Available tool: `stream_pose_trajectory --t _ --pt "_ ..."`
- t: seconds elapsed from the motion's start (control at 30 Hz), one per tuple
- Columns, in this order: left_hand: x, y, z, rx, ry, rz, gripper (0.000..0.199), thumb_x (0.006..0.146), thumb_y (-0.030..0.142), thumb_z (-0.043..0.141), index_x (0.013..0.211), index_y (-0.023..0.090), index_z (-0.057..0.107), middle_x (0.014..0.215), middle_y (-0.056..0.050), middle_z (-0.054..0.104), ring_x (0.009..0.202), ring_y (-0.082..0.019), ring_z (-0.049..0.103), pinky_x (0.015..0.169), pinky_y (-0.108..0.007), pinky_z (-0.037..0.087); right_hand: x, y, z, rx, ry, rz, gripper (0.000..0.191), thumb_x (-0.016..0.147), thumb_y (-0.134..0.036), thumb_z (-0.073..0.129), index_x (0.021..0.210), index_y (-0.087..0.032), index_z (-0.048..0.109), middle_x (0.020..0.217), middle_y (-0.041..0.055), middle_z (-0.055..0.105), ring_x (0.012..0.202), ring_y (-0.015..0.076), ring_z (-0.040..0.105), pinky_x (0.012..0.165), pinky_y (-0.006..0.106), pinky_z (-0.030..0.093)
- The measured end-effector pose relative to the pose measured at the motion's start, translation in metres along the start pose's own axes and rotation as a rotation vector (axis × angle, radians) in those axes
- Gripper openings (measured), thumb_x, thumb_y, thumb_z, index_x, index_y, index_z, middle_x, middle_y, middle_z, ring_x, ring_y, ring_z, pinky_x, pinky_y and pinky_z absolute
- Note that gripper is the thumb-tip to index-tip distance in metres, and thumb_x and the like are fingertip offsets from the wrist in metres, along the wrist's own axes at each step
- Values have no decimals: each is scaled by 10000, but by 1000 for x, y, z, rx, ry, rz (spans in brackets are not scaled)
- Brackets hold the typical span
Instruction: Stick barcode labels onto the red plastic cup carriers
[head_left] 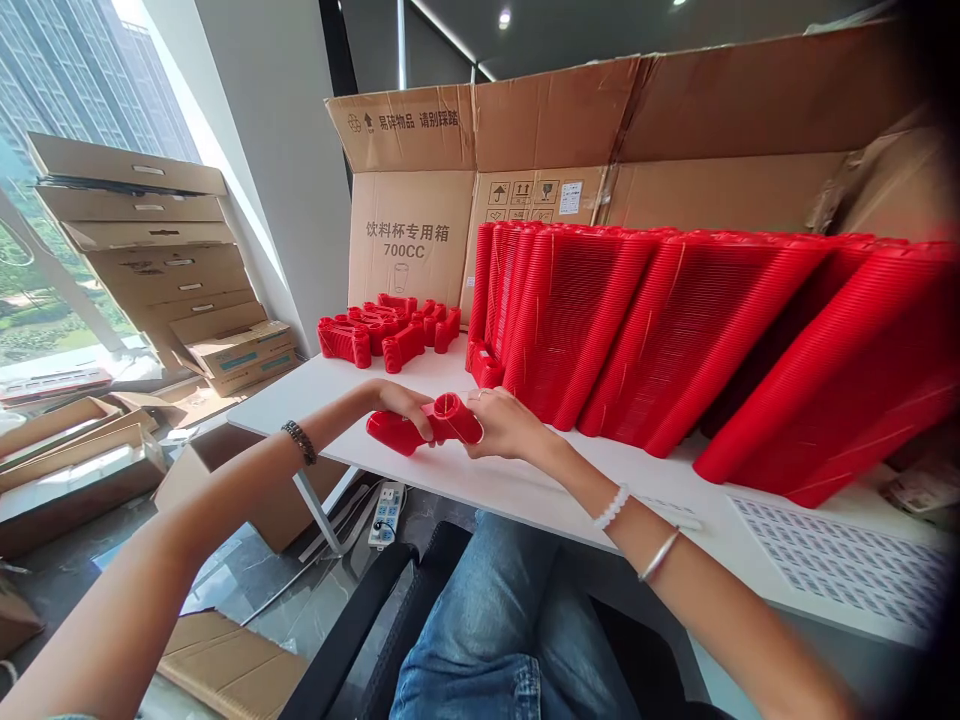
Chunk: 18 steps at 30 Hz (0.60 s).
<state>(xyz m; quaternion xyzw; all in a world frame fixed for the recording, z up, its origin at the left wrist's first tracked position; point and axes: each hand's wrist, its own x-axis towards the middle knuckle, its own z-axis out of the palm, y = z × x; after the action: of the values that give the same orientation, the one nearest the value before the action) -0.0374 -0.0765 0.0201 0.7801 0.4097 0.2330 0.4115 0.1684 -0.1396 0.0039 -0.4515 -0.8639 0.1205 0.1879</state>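
Observation:
A short stack of red plastic pieces [394, 432], with a rounded tube-like end, is held just above the front edge of the white table. My left hand [403, 405] is closed around its middle, the thumb lying over the near face. At its right end, the fingers of my right hand [504, 422] are bent and pressed against it; their tips are partly hidden. Behind my hands lie several similar short red stacks [403, 347]. To the right stand tall leaning rows of red ribbed stacks [555, 320], with one small red bundle [486, 368] at their foot.
Tall cardboard walls [412, 220] close off the back of the white table [292, 392]. A sheet of printed labels [840, 560] lies at right. Below the table are a power strip [386, 515] and an armrest [352, 630]. Flattened boxes [165, 260] pile up by the window.

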Motion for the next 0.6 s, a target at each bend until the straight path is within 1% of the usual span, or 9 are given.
stream_pose_trajectory --t 0.07,0.1,0.23,0.27,0.37,0.43,0.47,0.53,0.6 --pt "-7 8 5 -60 -217 -89 290 460 79 757 709 176 643 612 0 696 568 -187 604 548 -283 488 -13 4 -9 74 29 16 253 627 -182 782 853 -155 674 936 102 682 935 293 631 876 401 434" --pt "-10 12 7 -87 -307 -127 290 469 99 748 728 176 643 646 -14 711 591 -200 622 561 -294 500 -19 7 -13 122 45 28 281 645 -207 787 896 -156 673 968 101 687 940 285 633 866 400 447" --pt "-15 22 13 -284 -532 -239 288 526 197 703 806 161 646 767 -65 737 718 -253 664 649 -344 523 -34 11 -16 372 80 52 645 622 -333 859 1194 -183 600 1150 92 690 1049 258 641 879 380 500" --pt "-14 22 15 -351 -575 -260 303 539 213 704 831 148 650 778 -74 735 744 -262 666 676 -355 521 -35 10 -15 445 74 41 681 626 -365 857 1224 -191 582 1155 82 697 1051 245 653 878 368 513" --pt "-11 17 25 -551 -682 -265 392 603 298 728 935 103 654 817 -101 727 816 -279 665 780 -394 510 -36 7 -12 759 9 6 612 641 -430 840 1151 -179 614 993 48 744 917 218 707 806 341 555" --pt "-10 11 33 -674 -772 -247 521 659 425 728 1036 77 636 897 -132 722 875 -301 662 840 -434 496 -36 7 -12 928 -22 8 610 616 -485 844 1085 -155 635 853 35 742 772 204 713 694 319 563" --pt "-10 8 38 -728 -814 -244 596 690 499 707 1093 69 619 948 -148 714 895 -311 660 854 -451 491 -36 7 -13 980 -26 19 623 611 -508 841 1077 -148 638 827 36 737 730 195 707 652 306 557" --pt "-11 3 45 -794 -890 -254 741 713 630 656 1178 58 587 1013 -172 697 883 -320 661 834 -463 495 -38 9 -16 1008 -20 43 630 627 -535 823 1086 -144 640 869 55 740 730 183 704 626 286 551" --pt "-12 3 51 -811 -945 -290 849 700 714 620 1231 54 567 1042 -180 688 850 -324 662 793 -456 502 -40 12 -18 1016 -25 70 592 653 -529 809 1075 -145 651 953 85 742 790 193 712 667 297 567"
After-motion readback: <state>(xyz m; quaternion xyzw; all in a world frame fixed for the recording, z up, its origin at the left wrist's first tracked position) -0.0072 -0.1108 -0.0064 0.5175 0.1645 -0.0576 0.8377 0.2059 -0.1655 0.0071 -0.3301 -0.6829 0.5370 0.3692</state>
